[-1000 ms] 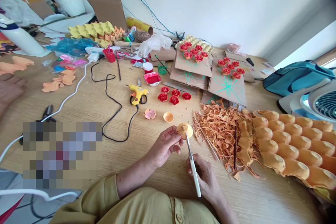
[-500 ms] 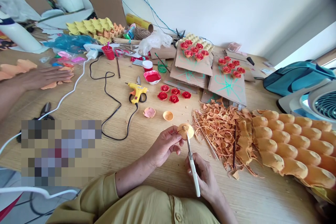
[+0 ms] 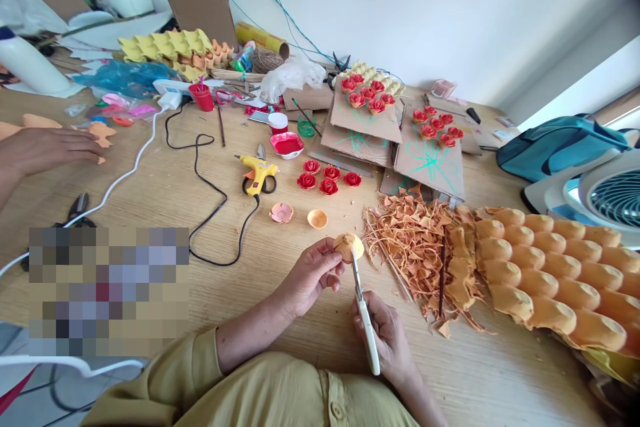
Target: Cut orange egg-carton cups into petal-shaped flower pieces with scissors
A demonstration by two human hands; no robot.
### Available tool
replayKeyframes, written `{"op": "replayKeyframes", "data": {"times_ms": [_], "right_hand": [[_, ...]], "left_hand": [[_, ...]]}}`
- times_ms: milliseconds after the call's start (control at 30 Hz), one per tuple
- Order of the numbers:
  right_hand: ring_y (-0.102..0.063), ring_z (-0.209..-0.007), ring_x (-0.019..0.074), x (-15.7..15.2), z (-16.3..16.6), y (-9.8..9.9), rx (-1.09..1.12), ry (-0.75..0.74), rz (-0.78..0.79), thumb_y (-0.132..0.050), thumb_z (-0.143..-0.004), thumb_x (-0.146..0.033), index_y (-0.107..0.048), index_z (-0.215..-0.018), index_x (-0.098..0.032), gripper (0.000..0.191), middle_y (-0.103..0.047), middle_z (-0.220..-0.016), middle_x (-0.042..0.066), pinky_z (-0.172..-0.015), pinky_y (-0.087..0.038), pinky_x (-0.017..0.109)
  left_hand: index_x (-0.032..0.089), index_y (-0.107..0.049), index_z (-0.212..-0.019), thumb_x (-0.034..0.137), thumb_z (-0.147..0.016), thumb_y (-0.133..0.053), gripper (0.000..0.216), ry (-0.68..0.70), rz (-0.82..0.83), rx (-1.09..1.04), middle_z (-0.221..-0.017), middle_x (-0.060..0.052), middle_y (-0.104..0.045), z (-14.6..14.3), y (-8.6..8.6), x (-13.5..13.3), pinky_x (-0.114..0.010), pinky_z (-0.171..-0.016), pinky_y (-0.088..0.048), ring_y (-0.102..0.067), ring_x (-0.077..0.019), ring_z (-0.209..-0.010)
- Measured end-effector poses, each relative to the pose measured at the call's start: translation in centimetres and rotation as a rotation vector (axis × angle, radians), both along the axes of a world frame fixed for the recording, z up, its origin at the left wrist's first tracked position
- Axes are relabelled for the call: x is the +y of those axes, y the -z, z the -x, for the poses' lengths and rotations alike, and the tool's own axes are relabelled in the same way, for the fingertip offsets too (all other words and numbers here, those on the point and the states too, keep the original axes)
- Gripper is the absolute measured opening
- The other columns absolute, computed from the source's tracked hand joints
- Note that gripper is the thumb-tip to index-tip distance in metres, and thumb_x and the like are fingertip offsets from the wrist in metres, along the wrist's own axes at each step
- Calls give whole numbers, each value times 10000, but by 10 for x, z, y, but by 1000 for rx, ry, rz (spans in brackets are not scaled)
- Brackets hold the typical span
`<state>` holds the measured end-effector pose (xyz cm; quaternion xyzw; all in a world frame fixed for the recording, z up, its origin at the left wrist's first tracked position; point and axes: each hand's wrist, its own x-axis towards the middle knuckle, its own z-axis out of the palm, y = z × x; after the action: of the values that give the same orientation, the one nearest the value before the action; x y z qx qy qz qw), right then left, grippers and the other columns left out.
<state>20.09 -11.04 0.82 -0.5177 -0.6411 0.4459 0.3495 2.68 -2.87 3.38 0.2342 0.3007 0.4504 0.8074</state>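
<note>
Between the fingertips of my left hand (image 3: 311, 278) is a small orange egg-carton cup (image 3: 349, 247), its rounded bottom facing up. White-handled scissors (image 3: 369, 333) are gripped in my right hand (image 3: 387, 337), and their blades reach the near edge of the cup. Beyond my hands on the table sit another orange cup (image 3: 317, 219) and a pinkish petalled cup (image 3: 281, 213). Several red paper roses (image 3: 329, 178) stand a little farther off. To the right of the scissors lies a heap of orange carton scraps (image 3: 415, 253).
Large orange egg trays (image 3: 545, 273) fill the right side, near a fan (image 3: 610, 193). A yellow glue gun (image 3: 259, 173) with a black cord, a dish of red paint (image 3: 287, 145) and cardboard sheets with roses (image 3: 430, 160) stand farther back. A co-worker's hand (image 3: 55, 150) rests at left.
The view has shifted slightly, so most things sit a little farther left. The co-worker's hand has drawn back left across the orange carton pieces. My hands keep nearly the same pose.
</note>
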Motion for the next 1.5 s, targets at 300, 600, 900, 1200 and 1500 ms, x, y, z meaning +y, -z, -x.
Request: {"op": "replayKeyframes", "data": {"times_ms": [300, 600, 900, 1200, 1500], "right_hand": [[-433, -572, 133, 0, 2, -2, 0, 33, 6, -489, -939, -448, -514, -727, -195, 331, -488, -628, -21, -551, -333, 251], [-395, -562, 122, -1, 1, 2, -33, 65, 13, -491, -939, -443, -508, -705, -191, 345, -439, -606, -34, -544, -315, 243], [-410, -597, 132, -4, -6, -1, 19, -5, 109, -516, -924, -478, -552, -774, -188, 328, -473, -645, -27, -558, -306, 253], [-495, -776, 188, 2, -17, -18, 90, 39, 89, -529, -925, -525, -583, -966, -214, 318, -551, -850, 21, -700, -412, 293], [-560, -801, 178, 51, -6, -34, 558, 263, 137, -791, -759, -393, -619, -1088, -258, 395, -668, -987, 28, -716, -442, 292]], "left_hand": [[165, -553, -813, 330, -689, -822, 339, 6, 27, 26, -750, 13, -606, 0, 0, 2, -132, -436, -402, -485, -62, -604], [150, -632, -915, 293, -729, -795, 286, 17, 32, 3, -775, 7, -585, 1, 7, 2, -130, -452, -419, -485, -58, -616], [149, -646, -964, 255, -755, -742, 253, -94, -77, 10, -801, -1, -573, 4, 7, 7, -169, -462, -488, -509, -85, -643], [154, -594, -867, 258, -758, -698, 183, -50, -154, 51, -765, -16, -612, 6, 4, 8, -180, -465, -487, -531, -100, -628], [155, -587, -847, 314, -790, -673, 189, 185, -292, 158, -729, -8, -597, 7, 7, 2, -202, -498, -489, -521, -104, -611]]}}
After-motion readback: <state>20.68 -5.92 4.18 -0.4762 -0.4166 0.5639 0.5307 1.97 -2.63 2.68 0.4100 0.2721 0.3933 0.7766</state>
